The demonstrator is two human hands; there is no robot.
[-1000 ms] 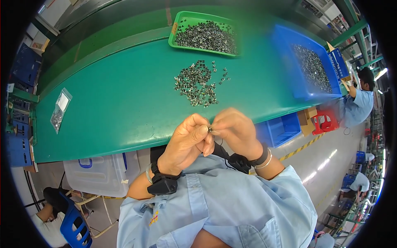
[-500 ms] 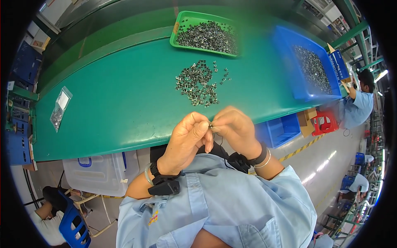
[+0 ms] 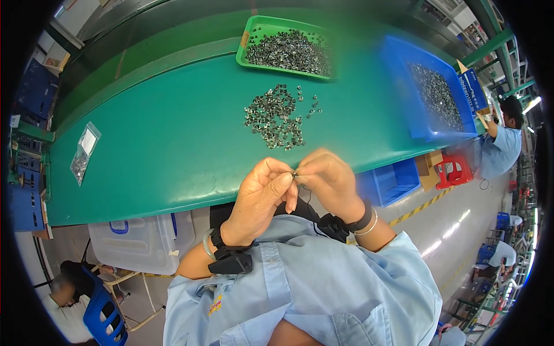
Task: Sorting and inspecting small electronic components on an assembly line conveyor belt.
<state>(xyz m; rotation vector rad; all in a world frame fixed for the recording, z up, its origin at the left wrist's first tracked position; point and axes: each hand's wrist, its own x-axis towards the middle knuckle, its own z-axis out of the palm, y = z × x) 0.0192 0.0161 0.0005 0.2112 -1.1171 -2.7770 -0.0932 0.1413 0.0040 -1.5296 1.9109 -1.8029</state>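
My left hand (image 3: 266,193) and my right hand (image 3: 328,180) meet fingertip to fingertip above the near edge of the green bench. Pinched between them is a small metal part (image 3: 295,175), dark and shiny; its exact shape is too small to make out. Both hands are closed on it, thumbs against forefingers. Just beyond the fingers lies a loose pile of small silvery metal parts (image 3: 274,118) on the bench, with several strays to its right. Behind the pile stands a green tray (image 3: 245,57) holding many similar parts.
At the right of the green bench (image 3: 161,150) sits a blue bin (image 3: 412,115) of small metal parts. A clear plastic bag (image 3: 85,153) lies at the left. Below the bench are an empty blue crate (image 3: 395,183), a red stool (image 3: 453,172) and a lidded clear box (image 3: 133,245). Co-workers sit farther off.
Almost nothing differs. My hands stay together on the small part, with only a slight shift of the fingertips. The pile and trays look unchanged.
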